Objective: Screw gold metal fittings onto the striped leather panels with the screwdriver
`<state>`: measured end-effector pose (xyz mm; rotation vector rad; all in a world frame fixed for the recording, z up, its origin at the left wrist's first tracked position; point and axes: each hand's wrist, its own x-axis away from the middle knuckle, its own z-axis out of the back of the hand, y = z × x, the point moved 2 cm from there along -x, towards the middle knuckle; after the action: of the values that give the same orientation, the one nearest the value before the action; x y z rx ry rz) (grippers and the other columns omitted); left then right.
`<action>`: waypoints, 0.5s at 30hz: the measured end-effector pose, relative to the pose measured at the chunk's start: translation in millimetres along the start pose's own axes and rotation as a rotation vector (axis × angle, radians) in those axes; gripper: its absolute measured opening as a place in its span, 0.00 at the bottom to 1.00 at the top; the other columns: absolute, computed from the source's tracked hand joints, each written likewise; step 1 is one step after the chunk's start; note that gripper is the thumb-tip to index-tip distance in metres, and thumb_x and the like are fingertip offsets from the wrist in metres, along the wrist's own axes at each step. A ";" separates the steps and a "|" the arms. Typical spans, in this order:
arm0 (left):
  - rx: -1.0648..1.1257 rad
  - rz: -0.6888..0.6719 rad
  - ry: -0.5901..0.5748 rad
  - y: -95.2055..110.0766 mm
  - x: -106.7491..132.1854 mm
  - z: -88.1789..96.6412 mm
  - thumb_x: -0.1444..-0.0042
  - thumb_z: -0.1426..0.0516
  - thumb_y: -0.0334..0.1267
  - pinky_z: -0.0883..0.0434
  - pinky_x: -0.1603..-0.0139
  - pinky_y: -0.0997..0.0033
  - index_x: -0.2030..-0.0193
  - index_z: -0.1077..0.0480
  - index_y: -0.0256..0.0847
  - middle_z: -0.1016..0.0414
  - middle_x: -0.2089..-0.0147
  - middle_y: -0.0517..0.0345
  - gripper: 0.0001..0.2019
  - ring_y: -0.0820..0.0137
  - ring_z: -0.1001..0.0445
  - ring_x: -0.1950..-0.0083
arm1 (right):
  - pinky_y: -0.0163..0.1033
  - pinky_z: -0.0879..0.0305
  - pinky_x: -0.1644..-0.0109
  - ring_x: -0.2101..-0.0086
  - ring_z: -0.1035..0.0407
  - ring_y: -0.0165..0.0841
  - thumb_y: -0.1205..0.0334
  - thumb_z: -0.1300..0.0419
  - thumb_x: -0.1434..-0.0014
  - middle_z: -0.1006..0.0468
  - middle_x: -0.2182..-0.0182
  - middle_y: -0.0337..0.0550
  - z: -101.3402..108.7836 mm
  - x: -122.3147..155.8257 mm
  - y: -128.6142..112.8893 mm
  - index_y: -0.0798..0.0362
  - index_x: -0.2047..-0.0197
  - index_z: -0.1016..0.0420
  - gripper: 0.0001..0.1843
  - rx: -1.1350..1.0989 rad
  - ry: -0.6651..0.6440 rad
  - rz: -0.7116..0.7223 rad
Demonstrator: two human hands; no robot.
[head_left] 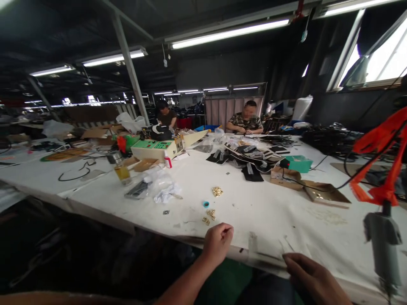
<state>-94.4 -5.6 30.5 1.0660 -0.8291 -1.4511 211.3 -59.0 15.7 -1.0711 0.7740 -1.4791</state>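
My left hand point(219, 240) is closed above the front edge of the white table point(254, 212), its fingers curled together. Whatever it may hold is hidden. Just beyond it lie a small loose group of gold metal fittings point(209, 216) and a fuller pile of the same fittings point(217, 192). A small blue round cap or dish point(206, 204) with a dark middle sits between the two groups. Lower right, my right hand point(307, 273) has its thumb and fingers pressed together. Two thin prongs point(288, 243), like tweezers, show at its fingertips, too blurred to be sure.
A grey power tool point(383, 250) with orange strips hangs at right. Open cardboard boxes point(327, 195), black cut pieces point(252, 173), a green-panelled machine point(155, 148), a jar of yellow liquid point(122, 173) and plastic bags point(162, 184) are on the table. Two people sit across.
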 end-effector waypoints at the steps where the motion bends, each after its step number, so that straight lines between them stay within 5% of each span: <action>1: -0.017 -0.006 0.006 -0.6 0.1 1.2 0.38 0.42 0.44 0.39 0.67 0.71 0.63 0.18 0.39 0.27 0.75 0.58 0.14 0.69 0.32 0.72 | 0.39 0.29 0.64 0.67 0.25 0.42 0.27 0.40 0.39 0.20 0.71 0.42 -6.4 -7.2 -5.9 0.50 0.57 0.18 0.33 0.023 -0.029 0.033; 5: -0.079 -0.059 0.033 0.2 3.8 -12.1 0.36 0.43 0.43 0.36 0.66 0.72 0.61 0.17 0.41 0.21 0.70 0.55 0.13 0.67 0.27 0.68 | 0.39 0.28 0.63 0.68 0.24 0.40 0.30 0.42 0.37 0.19 0.72 0.43 -16.6 -56.4 -26.7 0.52 0.57 0.17 0.31 0.077 -0.073 0.152; 9: -0.038 -0.070 0.038 -6.7 1.9 -40.8 0.35 0.43 0.42 0.34 0.68 0.73 0.61 0.17 0.42 0.17 0.68 0.54 0.13 0.67 0.25 0.68 | 0.42 0.23 0.62 0.65 0.19 0.43 0.34 0.47 0.35 0.15 0.65 0.49 -7.8 -133.0 -50.1 0.55 0.47 0.17 0.34 0.242 0.060 0.209; 12: 0.008 0.009 0.026 -26.6 -7.0 -64.3 0.36 0.42 0.42 0.31 0.67 0.73 0.61 0.16 0.42 0.17 0.68 0.53 0.13 0.66 0.23 0.68 | 0.45 0.22 0.53 0.57 0.18 0.43 0.40 0.48 0.33 0.16 0.47 0.54 -0.2 -192.7 -67.9 0.52 0.42 0.18 0.31 0.396 0.157 0.291; 15: -0.052 0.065 -0.114 -53.5 -22.0 -82.7 0.43 0.37 0.44 0.28 0.64 0.71 0.63 0.14 0.46 0.16 0.68 0.53 0.09 0.65 0.22 0.68 | 0.51 0.29 0.38 0.41 0.26 0.48 0.48 0.43 0.35 0.32 0.29 0.51 0.8 -247.9 -79.6 0.49 0.38 0.20 0.27 0.555 0.209 0.341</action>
<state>-36.3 29.7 -44.1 0.9157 -0.8943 -1.4812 179.3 198.6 36.6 -0.3517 0.5983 -1.4024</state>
